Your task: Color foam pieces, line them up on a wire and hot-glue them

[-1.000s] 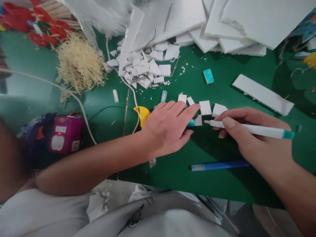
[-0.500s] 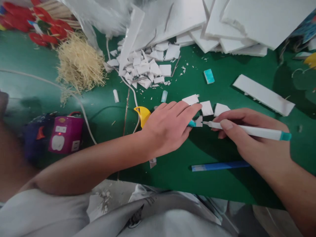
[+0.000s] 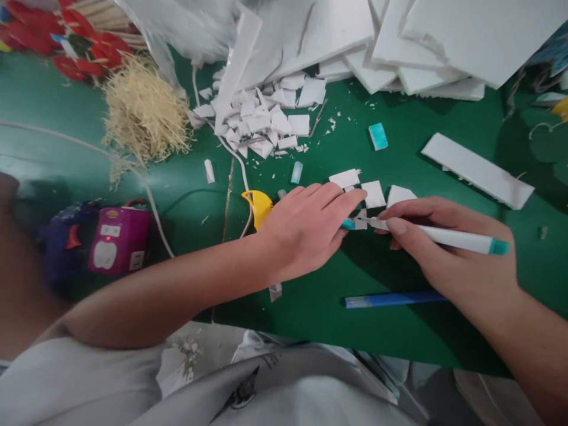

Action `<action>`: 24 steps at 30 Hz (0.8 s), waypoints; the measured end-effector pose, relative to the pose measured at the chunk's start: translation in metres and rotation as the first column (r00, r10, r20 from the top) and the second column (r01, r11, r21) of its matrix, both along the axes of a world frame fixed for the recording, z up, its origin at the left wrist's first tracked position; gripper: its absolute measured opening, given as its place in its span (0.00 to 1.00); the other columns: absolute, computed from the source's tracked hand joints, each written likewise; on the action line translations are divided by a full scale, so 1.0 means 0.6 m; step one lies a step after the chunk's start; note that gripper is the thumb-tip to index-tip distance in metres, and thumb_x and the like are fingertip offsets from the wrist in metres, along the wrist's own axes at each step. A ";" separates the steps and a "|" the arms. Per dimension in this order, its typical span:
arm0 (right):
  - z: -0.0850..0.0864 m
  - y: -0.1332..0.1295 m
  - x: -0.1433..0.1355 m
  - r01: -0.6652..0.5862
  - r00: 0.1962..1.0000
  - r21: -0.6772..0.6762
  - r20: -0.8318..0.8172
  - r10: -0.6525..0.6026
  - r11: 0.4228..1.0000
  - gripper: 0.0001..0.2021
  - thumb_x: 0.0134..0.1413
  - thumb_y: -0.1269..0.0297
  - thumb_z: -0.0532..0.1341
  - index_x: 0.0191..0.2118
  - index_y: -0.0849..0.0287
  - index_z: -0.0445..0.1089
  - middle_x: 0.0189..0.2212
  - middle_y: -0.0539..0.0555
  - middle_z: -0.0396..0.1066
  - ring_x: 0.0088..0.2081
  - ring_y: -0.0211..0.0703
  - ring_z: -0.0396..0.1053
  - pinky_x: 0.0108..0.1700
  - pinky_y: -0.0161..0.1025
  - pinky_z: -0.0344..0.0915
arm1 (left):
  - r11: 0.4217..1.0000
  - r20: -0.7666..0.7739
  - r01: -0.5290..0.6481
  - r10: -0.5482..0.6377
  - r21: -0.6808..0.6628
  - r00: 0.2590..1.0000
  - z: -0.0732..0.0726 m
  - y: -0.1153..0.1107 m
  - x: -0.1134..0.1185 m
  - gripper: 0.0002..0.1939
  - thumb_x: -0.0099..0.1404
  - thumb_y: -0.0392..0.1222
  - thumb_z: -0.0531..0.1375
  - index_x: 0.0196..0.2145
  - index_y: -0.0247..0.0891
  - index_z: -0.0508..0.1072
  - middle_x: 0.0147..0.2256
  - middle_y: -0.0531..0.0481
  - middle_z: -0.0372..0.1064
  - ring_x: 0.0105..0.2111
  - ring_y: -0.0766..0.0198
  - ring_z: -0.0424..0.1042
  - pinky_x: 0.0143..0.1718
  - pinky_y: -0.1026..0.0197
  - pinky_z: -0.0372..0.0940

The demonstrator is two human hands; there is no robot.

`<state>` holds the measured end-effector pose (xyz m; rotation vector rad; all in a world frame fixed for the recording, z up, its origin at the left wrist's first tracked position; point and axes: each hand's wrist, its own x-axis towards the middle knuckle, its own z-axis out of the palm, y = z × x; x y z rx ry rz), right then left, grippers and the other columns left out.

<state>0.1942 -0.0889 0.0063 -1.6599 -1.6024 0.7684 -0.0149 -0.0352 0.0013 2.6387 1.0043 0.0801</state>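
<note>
My right hand (image 3: 465, 248) grips a white marker (image 3: 457, 236) with a teal end cap. Its tip meets a small whitish piece (image 3: 361, 222) with teal on its left part. My left hand (image 3: 306, 231) lies palm down, thumb and fingers closed about that piece; most of it is hidden. Just beyond the left fingertips are white foam pieces (image 3: 373, 194). A curved yellow plastic thing (image 3: 260, 208) shows from under the left hand, its kind unclear. Below the hands lies a blue pen (image 3: 390, 299), partly behind the right wrist.
White foam scraps (image 3: 266, 121) lie heaped at the back, with foam sheets (image 3: 457, 41) stacked behind. A teal foam block (image 3: 378, 136) and a long foam strip (image 3: 477, 171) lie further right. On the left are pale shavings (image 3: 144, 112), a cord and a magenta box (image 3: 119, 239).
The marker in my right hand has shifted slightly left, its tip further onto the small piece. My left hand has hardly moved. The whole view has shifted slightly.
</note>
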 end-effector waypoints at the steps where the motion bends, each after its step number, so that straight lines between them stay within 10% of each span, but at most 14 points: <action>1: 0.002 0.001 0.000 0.000 1.000 -0.001 0.000 0.000 1.000 0.02 0.55 0.62 0.69 0.32 0.48 0.80 0.26 0.48 0.79 0.23 0.39 0.73 0.25 0.36 0.68 | 1.000 -0.001 -0.002 0.002 -0.001 1.000 0.000 0.000 0.000 0.23 0.75 0.38 0.55 0.66 0.36 0.65 0.54 0.43 0.75 0.51 0.54 0.75 0.48 0.54 0.68; 24: 0.001 -0.002 0.009 -0.059 0.996 -0.028 0.066 0.061 0.998 0.07 0.59 0.61 0.68 0.30 0.48 0.79 0.23 0.48 0.77 0.23 0.40 0.73 0.23 0.36 0.67 | 1.000 0.000 0.002 -0.002 -0.016 1.000 -0.001 0.001 0.001 0.23 0.75 0.38 0.55 0.65 0.36 0.65 0.55 0.42 0.74 0.52 0.54 0.75 0.50 0.53 0.69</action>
